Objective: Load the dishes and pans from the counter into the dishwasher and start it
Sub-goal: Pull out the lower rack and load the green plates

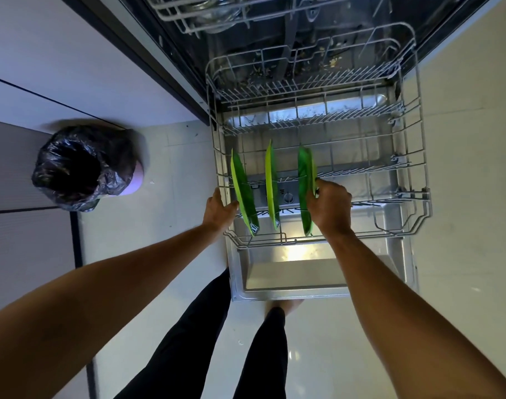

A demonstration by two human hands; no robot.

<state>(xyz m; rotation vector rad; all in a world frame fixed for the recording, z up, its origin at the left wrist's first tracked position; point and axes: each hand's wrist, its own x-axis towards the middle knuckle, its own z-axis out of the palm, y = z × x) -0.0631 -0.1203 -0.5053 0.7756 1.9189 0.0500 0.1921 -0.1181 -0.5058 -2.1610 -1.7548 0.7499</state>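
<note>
Right hand (330, 207) grips one of three green plates (304, 174).

Cool, bluish light all over, fairly dim, and there's the hot spot: a warm yellow glare on the steel dishwasher door (292, 272), just below centre towards 6 o'clock. Up at 12 o'clock the tub (274, 53) sinks into near-black. The bin (82, 168) at 9 o'clock is smeared (motion blur, probably), its rim soft. Wide-angle bending curves the cupboard (30, 90) lines at 10 o'clock. The left forearm (102, 283) at 7 o'clock and the right forearm (404, 298) at 5 o'clock look stretched and shadowed.
</note>
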